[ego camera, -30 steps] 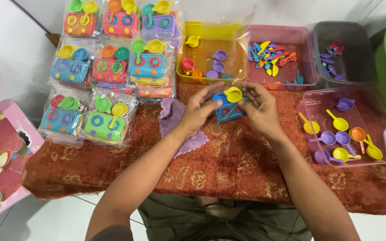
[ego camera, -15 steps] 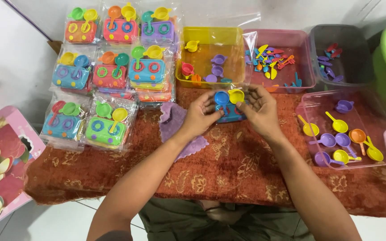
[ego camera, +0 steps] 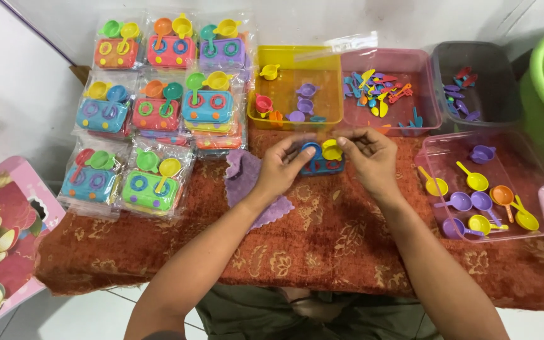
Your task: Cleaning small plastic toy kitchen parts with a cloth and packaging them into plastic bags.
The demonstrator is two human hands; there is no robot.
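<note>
Head view: left hand (ego camera: 278, 170) and right hand (ego camera: 369, 157), each grip closed, pinch the blue toy stove (ego camera: 322, 162) between them.

Blue toy stove (ego camera: 322, 165); rust floral cloth (ego camera: 322, 239)

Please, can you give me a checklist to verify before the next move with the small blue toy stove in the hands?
1. Both hands on the stove: ok. Left hand and right hand touch it from each side.
2. Stove resting on the red cloth: ok, as far as visible.
3. Blue pan and yellow pot sitting on the stove: ok.
4. More parts within reach: ok. Yellow bin and the clear bin of ladles hold pieces.
5. Bag ready for packing: cannot tell.
6. Finished packs out of the way: ok, stacked to the left.
</note>
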